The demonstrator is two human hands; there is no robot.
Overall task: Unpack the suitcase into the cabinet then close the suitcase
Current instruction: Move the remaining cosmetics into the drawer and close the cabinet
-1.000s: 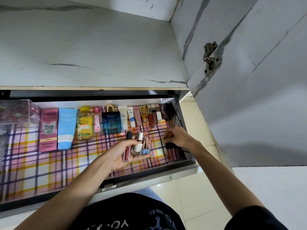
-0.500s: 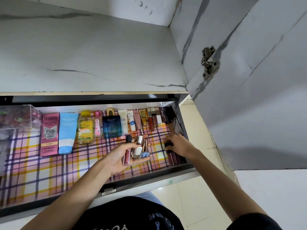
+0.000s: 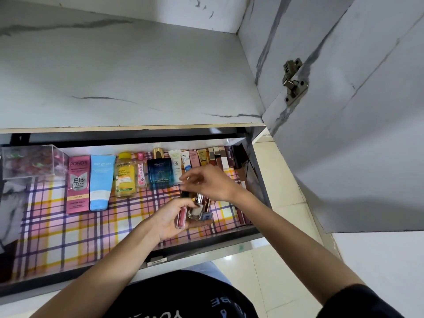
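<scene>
L hand (image 3: 165, 219) is palm-up over the front right part of the open drawer (image 3: 206, 242), fingers curled round three small items held upright side by side: a pink gloss (image 3: 181, 216), a white polish (image 3: 195, 211) and a blue polish (image 3: 207, 215), w/ shiny caps pointing toward the back.

R hand (image 3: 213, 183) is just above those caps, fingers bent down toward them. The fingertips are blurred, so can't tell if it pinches a cap or holds nothing.

The drawer has a plaid liner (image 3: 68, 237) in pink, yellow and purple. Along the back wall, left to right: a clear box (image 3: 29, 161), a pink carton (image 3: 78, 184), a blue tube (image 3: 101, 182), a yellow bottle (image 3: 125, 176), a cologne (image 3: 159, 173), then small tubes and lipsticks (image 3: 218, 154) packed close – all lying flat except the box.

Above the drawer is a marble-look shelf (image 3: 126, 76). The cabinet door (image 3: 355, 134) stands open at right – its hinge (image 3: 294, 81) is in plain view.
</scene>
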